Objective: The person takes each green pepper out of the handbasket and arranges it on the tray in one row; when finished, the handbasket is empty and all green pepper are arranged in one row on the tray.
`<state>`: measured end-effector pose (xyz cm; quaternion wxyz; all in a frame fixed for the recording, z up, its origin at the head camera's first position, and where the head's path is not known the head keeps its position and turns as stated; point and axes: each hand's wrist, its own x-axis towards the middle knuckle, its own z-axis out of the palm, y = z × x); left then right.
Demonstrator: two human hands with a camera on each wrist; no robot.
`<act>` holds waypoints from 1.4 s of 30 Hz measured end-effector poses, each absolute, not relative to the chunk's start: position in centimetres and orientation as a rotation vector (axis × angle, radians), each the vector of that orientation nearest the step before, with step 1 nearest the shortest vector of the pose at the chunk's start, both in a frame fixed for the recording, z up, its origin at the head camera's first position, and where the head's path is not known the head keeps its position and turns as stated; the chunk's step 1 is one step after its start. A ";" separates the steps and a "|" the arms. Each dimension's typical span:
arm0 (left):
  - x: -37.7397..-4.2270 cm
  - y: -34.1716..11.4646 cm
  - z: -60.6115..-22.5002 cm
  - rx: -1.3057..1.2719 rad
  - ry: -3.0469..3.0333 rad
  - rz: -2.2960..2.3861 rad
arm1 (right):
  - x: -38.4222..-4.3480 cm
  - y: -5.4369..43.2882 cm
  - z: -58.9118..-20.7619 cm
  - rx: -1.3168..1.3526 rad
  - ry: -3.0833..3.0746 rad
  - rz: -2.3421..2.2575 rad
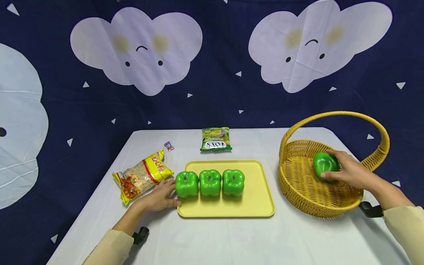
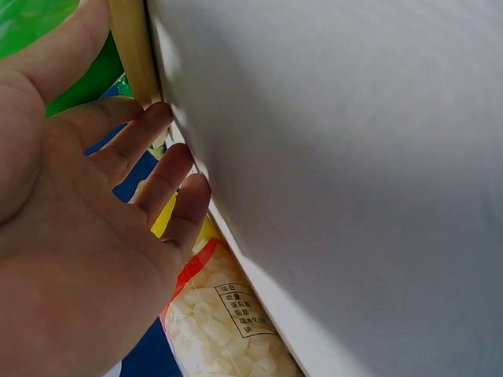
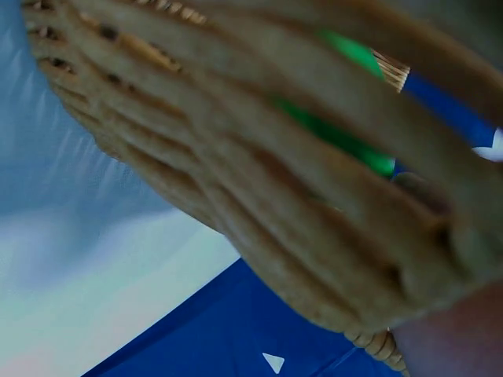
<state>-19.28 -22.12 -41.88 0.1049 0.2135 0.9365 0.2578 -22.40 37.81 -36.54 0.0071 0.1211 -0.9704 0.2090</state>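
In the head view, my right hand (image 1: 347, 171) grips a green bell pepper (image 1: 322, 165) inside the wicker basket (image 1: 298, 195). In the right wrist view the basket's woven side (image 3: 259, 188) hides most of that hand, and green shows through its gaps. My left hand (image 1: 161, 197) rests at the left edge of the yellow tray (image 1: 253, 191), its fingers loosely extended. The left wrist view has the thumb and fingertips (image 2: 161, 118) right at the tray's rim. Three more green bell peppers (image 1: 210, 183) stand in a row on the tray, the leftmost close beside my left hand.
A yellow-and-clear food bag (image 1: 142, 176) lies left of the tray, close behind my left hand. Beyond the tray are a green snack packet (image 1: 216, 139) and a small purple wrapped candy (image 1: 169, 146). The basket's tall handle (image 1: 338, 113) arches over the basket. A dark cloud-patterned cloth (image 1: 218, 92) hangs behind.
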 end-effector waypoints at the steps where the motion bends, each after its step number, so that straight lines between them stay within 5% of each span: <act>1: -19.3 -22.1 -41.9 0.631 2.763 0.757 | -22.4 37.8 -36.6 0.381 -3.038 0.656; 42: -19.4 -22.2 -42.0 0.610 2.757 0.754 | -20.8 37.0 -38.1 0.491 -2.893 0.690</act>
